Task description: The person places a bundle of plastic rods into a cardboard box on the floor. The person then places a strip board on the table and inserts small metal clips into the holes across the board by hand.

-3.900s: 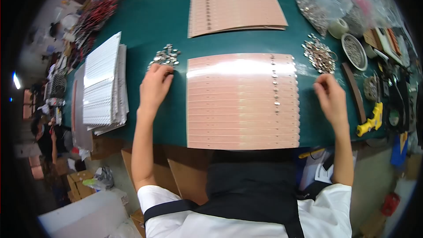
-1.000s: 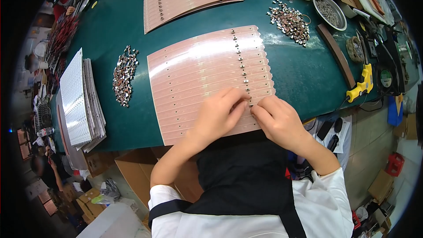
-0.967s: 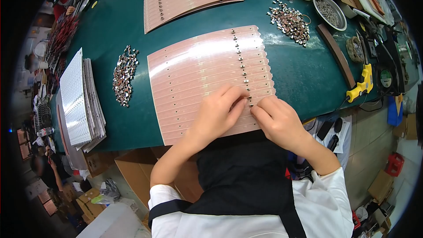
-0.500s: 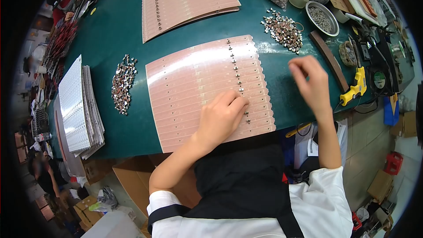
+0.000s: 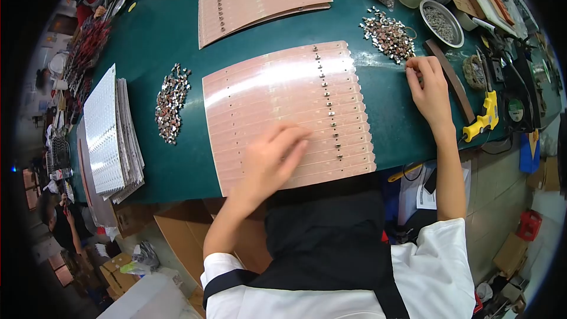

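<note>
On the dark-green tabletop, a flat pink slatted sheet is lying under your half-curled left hand, while your right hand, fingers narrow, is seemingly picking beside loose silvery metal pieces, needing a fine pinch, both hands' contents remaining unclear.

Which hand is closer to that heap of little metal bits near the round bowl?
The right hand: it is right by the near edge of the metal heap, though contact isn't clear. The left hand is farther off, over the pink panel.
</note>
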